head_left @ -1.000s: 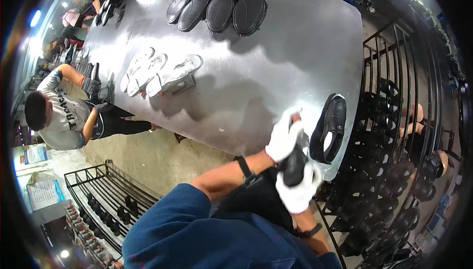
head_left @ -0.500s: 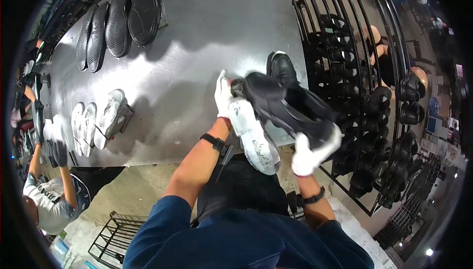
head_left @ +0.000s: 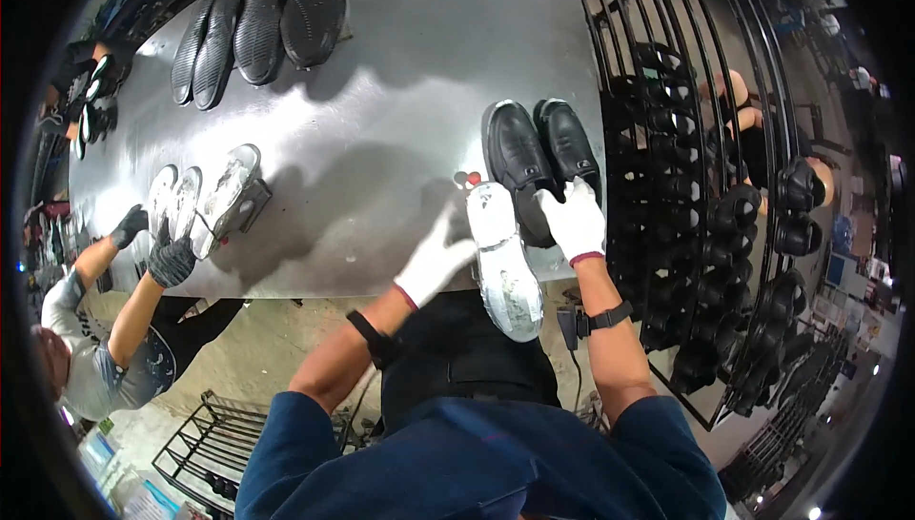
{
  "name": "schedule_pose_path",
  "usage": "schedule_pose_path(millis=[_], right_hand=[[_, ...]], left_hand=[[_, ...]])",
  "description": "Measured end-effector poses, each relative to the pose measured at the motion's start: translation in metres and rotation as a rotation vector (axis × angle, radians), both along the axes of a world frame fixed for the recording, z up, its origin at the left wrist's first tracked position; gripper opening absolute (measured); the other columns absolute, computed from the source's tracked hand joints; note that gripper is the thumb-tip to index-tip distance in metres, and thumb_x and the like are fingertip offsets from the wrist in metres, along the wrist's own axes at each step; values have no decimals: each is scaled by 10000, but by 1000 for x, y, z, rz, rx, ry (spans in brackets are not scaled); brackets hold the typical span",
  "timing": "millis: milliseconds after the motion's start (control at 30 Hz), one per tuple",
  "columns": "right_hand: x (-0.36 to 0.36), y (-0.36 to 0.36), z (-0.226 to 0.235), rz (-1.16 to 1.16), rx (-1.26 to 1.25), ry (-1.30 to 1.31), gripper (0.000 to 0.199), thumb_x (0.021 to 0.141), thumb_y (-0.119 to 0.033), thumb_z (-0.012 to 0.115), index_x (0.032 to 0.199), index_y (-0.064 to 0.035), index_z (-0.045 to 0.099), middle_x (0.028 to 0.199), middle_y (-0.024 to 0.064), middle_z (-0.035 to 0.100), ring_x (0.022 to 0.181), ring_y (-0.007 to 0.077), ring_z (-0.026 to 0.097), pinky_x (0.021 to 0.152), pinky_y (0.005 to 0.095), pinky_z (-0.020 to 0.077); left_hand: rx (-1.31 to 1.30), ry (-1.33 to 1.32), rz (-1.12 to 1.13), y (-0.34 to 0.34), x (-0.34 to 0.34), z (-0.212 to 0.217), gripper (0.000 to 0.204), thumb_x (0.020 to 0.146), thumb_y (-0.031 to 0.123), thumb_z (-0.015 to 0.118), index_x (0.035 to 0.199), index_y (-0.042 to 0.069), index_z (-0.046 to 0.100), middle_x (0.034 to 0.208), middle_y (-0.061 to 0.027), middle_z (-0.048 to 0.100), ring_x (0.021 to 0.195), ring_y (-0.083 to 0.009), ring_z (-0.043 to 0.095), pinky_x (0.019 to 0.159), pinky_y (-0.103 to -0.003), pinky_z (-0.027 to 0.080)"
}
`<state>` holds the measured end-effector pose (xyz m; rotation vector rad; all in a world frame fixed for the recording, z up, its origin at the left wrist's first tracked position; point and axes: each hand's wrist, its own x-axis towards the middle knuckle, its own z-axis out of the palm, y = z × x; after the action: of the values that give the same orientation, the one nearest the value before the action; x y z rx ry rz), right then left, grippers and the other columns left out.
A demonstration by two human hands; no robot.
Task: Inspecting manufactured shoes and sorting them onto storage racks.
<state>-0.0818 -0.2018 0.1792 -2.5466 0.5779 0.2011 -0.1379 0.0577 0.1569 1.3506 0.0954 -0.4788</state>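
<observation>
Two black slip-on shoes, a left one (head_left: 515, 143) and a right one (head_left: 565, 134), rest side by side at the table's right edge, toes away from me. My right hand (head_left: 578, 223), in a white glove, is closed around the heel end of the right-hand shoe, its thumb by the other shoe's opening. Just left of the shoes, a silver foot-shaped form (head_left: 505, 263) juts over the near table edge. A small red knob (head_left: 473, 179) shows at its far end. My left hand (head_left: 437, 258), also white-gloved, is beside this form, fingers apart and partly blurred, holding nothing.
Several black soles (head_left: 262, 29) stand at the far left of the grey metal table (head_left: 400, 91). More silver forms (head_left: 229, 191) are at the near left, where a co-worker's dark-gloved hand (head_left: 172, 261) works. A black rack (head_left: 658, 167) full of shoes borders the right side.
The shoe my right hand held tilted over the form now lies beside the other shoe. My left hand has drawn back from the form's far end. The co-worker's hands have reached the silver forms.
</observation>
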Motion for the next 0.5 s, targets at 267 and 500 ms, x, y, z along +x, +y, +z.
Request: schedule_pose_path(millis=[267, 500], right_hand=[[29, -53, -77, 260, -380, 8, 359, 943, -299, 666, 1027, 50, 689, 974, 324, 714, 951, 513, 696, 855, 556, 557], [36, -51, -86, 336, -326, 89, 289, 924, -175, 620, 1061, 68, 695, 1068, 351, 688, 1017, 518, 666, 910, 546, 532]], left_hand=[[-690, 432, 432, -95, 5, 1, 733, 971, 48, 679, 1621, 106, 344, 1413, -83, 582, 1255, -188, 591, 1007, -367, 549], [-536, 250, 1147, 14, 30, -29, 376, 1021, 252, 617, 1347, 68, 592, 1209, -53, 658, 1127, -212, 622, 1046, -395, 504]])
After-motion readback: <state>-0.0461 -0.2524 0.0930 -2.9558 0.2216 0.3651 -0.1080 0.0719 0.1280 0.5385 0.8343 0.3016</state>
